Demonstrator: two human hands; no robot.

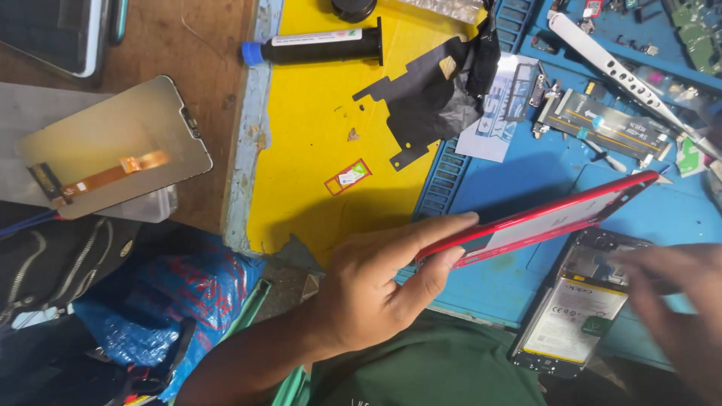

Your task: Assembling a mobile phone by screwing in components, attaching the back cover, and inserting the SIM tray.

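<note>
Pinched between thumb and forefinger, the red phone back cover [535,219] is held edge-on by the left hand [376,289], lifted off the bench and slanting up toward the far right. Its lower end sits in that clamp, its upper corner out over the blue work mat [511,180]. At the near right, the right hand [677,308] is blurred; whether its fingers are spread or closed I cannot tell, but it lies over the opened phone body [573,316], which rests flat on the mat with its battery [575,319] showing, just below the raised cover.

Left of the mat, a yellow sheet [301,143] carries a small red card tray [347,177] and, farther off, a torn black film [432,90]. Farther left on the wooden bench [218,60] lies a phone screen panel [113,146], face down, with an orange flex cable. At the far edge of the yellow sheet lies a black tube with a blue cap [316,46]. On the far right of the mat are a circuit board [609,124] and a long white strip [617,71].
</note>
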